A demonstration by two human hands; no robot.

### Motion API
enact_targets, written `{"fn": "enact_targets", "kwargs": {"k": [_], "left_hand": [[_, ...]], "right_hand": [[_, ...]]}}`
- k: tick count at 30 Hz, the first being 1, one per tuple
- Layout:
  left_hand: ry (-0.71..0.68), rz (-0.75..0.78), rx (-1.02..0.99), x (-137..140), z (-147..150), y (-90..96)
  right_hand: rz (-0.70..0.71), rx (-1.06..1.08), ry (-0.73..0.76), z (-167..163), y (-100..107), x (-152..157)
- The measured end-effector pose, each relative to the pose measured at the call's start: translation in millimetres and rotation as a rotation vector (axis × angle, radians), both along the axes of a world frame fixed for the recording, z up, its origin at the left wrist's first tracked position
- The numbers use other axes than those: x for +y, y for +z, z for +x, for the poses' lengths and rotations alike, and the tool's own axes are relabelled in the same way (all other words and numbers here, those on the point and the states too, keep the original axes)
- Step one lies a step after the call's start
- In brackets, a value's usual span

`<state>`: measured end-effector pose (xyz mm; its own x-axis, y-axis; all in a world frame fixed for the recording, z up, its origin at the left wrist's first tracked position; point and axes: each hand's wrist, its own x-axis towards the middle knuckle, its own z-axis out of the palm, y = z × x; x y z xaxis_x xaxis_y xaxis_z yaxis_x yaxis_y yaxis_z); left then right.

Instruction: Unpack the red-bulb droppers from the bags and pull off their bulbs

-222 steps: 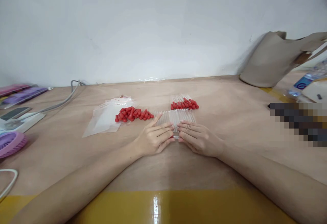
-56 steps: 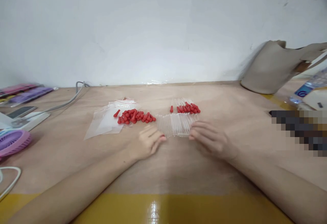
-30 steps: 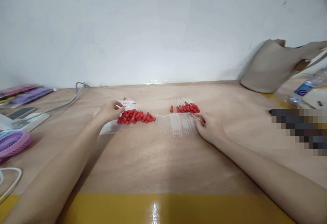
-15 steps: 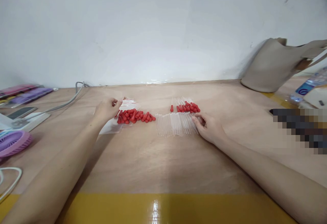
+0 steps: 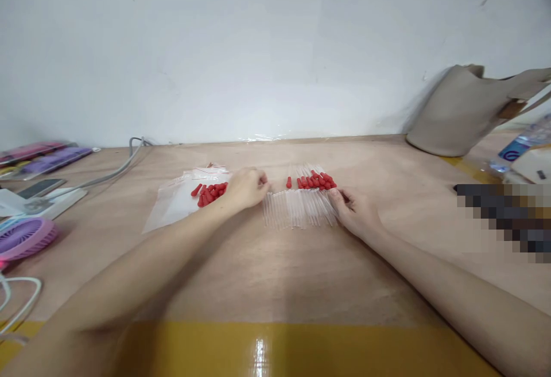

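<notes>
My left hand (image 5: 252, 186), fingers curled closed, is just off the left end of a row of thin clear tubes (image 5: 297, 210); whatever is in its fingers is hidden. Behind its wrist, red rubber dropper bulbs (image 5: 209, 193) lie piled on clear zip bags (image 5: 176, 193), partly covered by the hand. My right hand (image 5: 350, 208) is at the row's right end, thumb and fingers closed together against the tubes; I cannot make out what they pinch. Beyond the row lie several clear droppers with red bulbs (image 5: 318, 181), and one red-bulbed dropper (image 5: 288, 182) sits a little apart.
A beige bag (image 5: 456, 110) stands at the back right, beside a water bottle (image 5: 523, 142). On the left are a purple fan (image 5: 30, 238), a phone (image 5: 42, 188), a grey cable (image 5: 116, 173) and purple packs (image 5: 55, 160). A white wall (image 5: 275, 55) closes the back.
My left hand has moved right from the zip bags, across the red bulbs, to the left end of the tubes. My right hand has shifted slightly right at the tubes' end.
</notes>
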<state>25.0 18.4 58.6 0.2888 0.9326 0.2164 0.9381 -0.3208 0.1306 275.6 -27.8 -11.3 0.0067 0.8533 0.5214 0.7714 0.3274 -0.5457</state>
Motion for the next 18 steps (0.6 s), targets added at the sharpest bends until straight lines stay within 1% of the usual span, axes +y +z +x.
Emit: {"fn": "enact_targets", "kwargs": {"k": [3,5,8,11,13,15,18], "left_hand": [[0.027,-0.121,0.023,14.7,30.9,2.5],[0.053,-0.175,0.033,26.2,43.5,1.6],[0.081,-0.221,0.025,41.4,52.9,-4.1],[0.092,-0.241,-0.01,49.4,55.2,-9.0],[0.098,-0.219,-0.043,47.9,53.7,-8.9],[0.097,-0.169,-0.08,38.6,49.3,-6.6],[0.065,-0.06,-0.139,9.3,38.7,-4.6]], "right_hand": [[0.019,-0.016,-0.02,3.8,0.0,0.0],[0.032,-0.015,-0.035,5.4,0.2,0.1],[0.027,-0.008,-0.042,5.6,0.9,0.0],[0.017,-0.012,-0.043,4.5,1.5,-0.3],[0.037,-0.017,-0.051,3.9,1.8,-0.8],[0.079,-0.036,-0.049,2.8,2.8,-2.1],[0.14,-0.036,-0.006,-1.9,7.5,-7.8]]}}
